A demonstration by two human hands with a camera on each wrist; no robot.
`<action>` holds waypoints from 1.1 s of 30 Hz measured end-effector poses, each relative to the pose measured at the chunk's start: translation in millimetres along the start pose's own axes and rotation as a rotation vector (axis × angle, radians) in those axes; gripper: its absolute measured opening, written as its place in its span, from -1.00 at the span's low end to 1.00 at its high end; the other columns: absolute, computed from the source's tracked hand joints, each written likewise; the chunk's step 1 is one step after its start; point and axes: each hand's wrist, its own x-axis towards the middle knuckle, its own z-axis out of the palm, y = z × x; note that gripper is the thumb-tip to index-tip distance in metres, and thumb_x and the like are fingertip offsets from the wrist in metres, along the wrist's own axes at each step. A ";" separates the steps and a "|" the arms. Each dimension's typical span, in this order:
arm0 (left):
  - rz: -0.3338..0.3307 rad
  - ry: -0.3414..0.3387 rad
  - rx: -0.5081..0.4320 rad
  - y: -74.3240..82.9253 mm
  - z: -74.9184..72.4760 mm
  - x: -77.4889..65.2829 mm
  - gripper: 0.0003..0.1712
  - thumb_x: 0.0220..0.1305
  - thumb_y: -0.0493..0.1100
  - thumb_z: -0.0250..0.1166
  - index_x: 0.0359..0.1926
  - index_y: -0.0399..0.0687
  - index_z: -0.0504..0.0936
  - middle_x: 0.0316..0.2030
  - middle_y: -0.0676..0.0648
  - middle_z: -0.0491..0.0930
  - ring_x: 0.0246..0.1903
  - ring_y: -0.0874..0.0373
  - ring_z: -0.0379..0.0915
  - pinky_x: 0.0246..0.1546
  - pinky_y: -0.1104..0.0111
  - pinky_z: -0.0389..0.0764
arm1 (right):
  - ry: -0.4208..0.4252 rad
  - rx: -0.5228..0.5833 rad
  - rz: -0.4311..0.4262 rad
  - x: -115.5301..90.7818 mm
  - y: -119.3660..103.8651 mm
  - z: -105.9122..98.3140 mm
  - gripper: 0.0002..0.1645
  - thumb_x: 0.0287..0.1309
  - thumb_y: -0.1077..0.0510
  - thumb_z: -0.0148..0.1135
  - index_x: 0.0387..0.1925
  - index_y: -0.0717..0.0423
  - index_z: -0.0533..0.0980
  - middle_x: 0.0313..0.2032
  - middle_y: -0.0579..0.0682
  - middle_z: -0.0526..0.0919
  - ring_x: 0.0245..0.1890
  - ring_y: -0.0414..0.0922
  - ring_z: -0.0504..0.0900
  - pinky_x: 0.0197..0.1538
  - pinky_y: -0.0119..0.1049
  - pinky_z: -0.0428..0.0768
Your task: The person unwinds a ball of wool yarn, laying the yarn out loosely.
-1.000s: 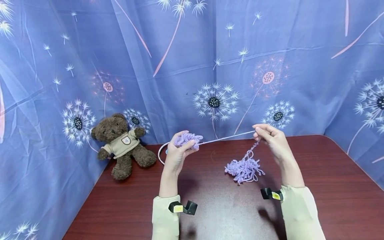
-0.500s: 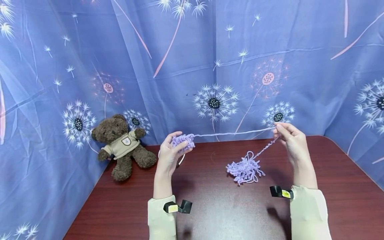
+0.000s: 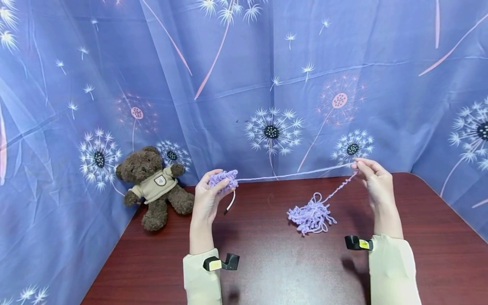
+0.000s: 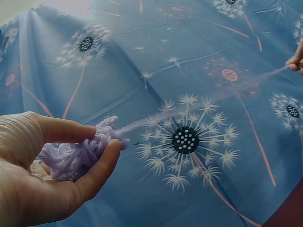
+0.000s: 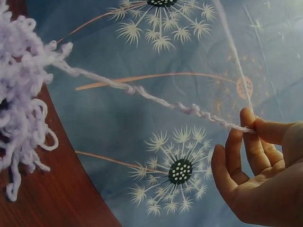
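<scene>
In the head view my left hand (image 3: 206, 199) grips a bunched clump of lavender yarn (image 3: 225, 178) between thumb and fingers. From it a single yarn strand (image 3: 289, 174) stretches nearly straight across to my right hand (image 3: 375, 182), which pinches it between thumb and forefinger. Below that pinch, a kinked length of yarn (image 5: 161, 100) slants down to a loose tangled pile of lavender yarn (image 3: 311, 216) on the table. A thin white cord with a dark tip (image 3: 231, 202) hangs beside the left hand; its other end is hidden.
A brown teddy bear (image 3: 154, 186) in a beige top leans against the blue dandelion-print curtain (image 3: 228, 127) at the back left. Underneath everything lies a dark red wooden table (image 3: 282, 262). Each sleeve carries a black wrist mount (image 3: 221, 263).
My hands have moved apart, the right one rightwards and the left one leftwards, lengthening the strand between them. The white cord by the left hand has shifted; the pile barely moved.
</scene>
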 end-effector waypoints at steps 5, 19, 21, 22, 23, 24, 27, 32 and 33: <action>0.011 0.028 -0.001 4.9 -7.4 0.8 -0.65 0.22 -0.56 0.12 -0.03 -0.20 0.46 -0.18 -0.08 0.51 -0.31 0.17 0.63 -0.28 0.37 0.75 | -0.026 -0.007 -0.007 1.6 3.5 -3.0 -0.77 0.31 0.28 0.16 -0.28 -0.07 0.67 -0.43 -0.23 0.76 -0.44 -0.36 0.65 -0.23 -0.59 0.66; -0.001 -0.044 0.011 -4.5 7.2 -1.0 -0.68 0.21 -0.55 0.13 -0.08 -0.17 0.50 -0.23 -0.04 0.51 -0.31 0.18 0.58 -0.32 0.38 0.74 | -0.154 -0.366 0.008 3.6 22.8 11.4 -0.71 0.32 0.33 0.10 -0.19 -0.10 0.63 -0.39 -0.48 0.68 -0.31 -0.57 0.62 -0.15 -0.72 0.59; -0.003 -0.072 0.018 -7.4 12.0 -1.8 -0.68 0.21 -0.56 0.12 -0.05 -0.23 0.48 -0.23 -0.05 0.51 -0.30 0.18 0.58 -0.31 0.37 0.74 | -0.156 -0.489 0.006 3.1 26.2 16.7 -0.75 0.33 0.34 0.08 -0.07 0.09 0.61 -0.39 -0.58 0.63 -0.30 -0.63 0.57 -0.13 -0.75 0.56; -0.003 -0.084 0.018 -8.5 14.2 -2.3 -0.68 0.22 -0.56 0.12 -0.04 -0.25 0.47 -0.23 -0.06 0.51 -0.29 0.18 0.58 -0.30 0.37 0.75 | -0.156 -0.559 0.009 2.5 27.8 20.7 -0.73 0.34 0.32 0.08 0.00 0.17 0.58 -0.39 -0.62 0.60 -0.29 -0.65 0.54 -0.10 -0.75 0.54; -0.004 -0.094 0.014 -9.4 16.0 -2.8 -0.68 0.21 -0.57 0.11 -0.04 -0.26 0.46 -0.23 -0.06 0.52 -0.29 0.18 0.59 -0.30 0.36 0.75 | -0.160 -0.630 0.011 1.5 29.1 25.6 -0.70 0.34 0.28 0.10 0.06 0.24 0.54 -0.37 -0.63 0.59 -0.28 -0.67 0.52 -0.06 -0.75 0.51; -0.005 -0.105 0.010 -10.2 17.7 -3.3 -0.68 0.21 -0.57 0.11 -0.04 -0.27 0.46 -0.23 -0.06 0.52 -0.29 0.18 0.59 -0.29 0.36 0.75 | -0.168 -0.707 0.007 0.1 30.5 31.4 -0.65 0.35 0.24 0.10 0.11 0.29 0.51 -0.32 -0.56 0.64 -0.26 -0.67 0.49 -0.03 -0.71 0.50; -0.003 -0.130 0.003 -11.6 21.3 -4.7 -0.68 0.22 -0.58 0.08 -0.06 -0.24 0.47 -0.23 -0.06 0.52 -0.28 0.18 0.60 -0.28 0.35 0.75 | -0.222 -0.820 0.015 -7.7 34.5 55.0 -0.55 0.36 0.12 0.13 0.17 0.29 0.46 -0.09 -0.16 0.74 -0.14 -0.48 0.55 0.14 -0.41 0.54; -0.008 -0.151 0.009 -12.5 26.0 -6.3 -0.68 0.21 -0.58 0.09 -0.09 -0.19 0.49 -0.26 -0.04 0.56 -0.28 0.20 0.60 -0.25 0.32 0.75 | -0.428 -0.718 0.010 -29.0 48.4 105.2 -0.54 0.39 0.05 0.08 0.18 0.26 0.47 0.11 0.30 0.59 0.05 -0.01 0.62 0.25 0.02 0.54; -0.008 -0.154 0.011 -13.0 26.9 -6.3 -0.68 0.21 -0.58 0.10 -0.09 -0.21 0.49 -0.26 -0.03 0.56 -0.27 0.20 0.60 -0.25 0.31 0.75 | -0.469 -0.691 0.009 -34.0 51.5 114.7 -0.53 0.40 0.03 0.06 0.18 0.25 0.47 0.10 0.29 0.60 0.04 -0.04 0.64 0.25 -0.06 0.56</action>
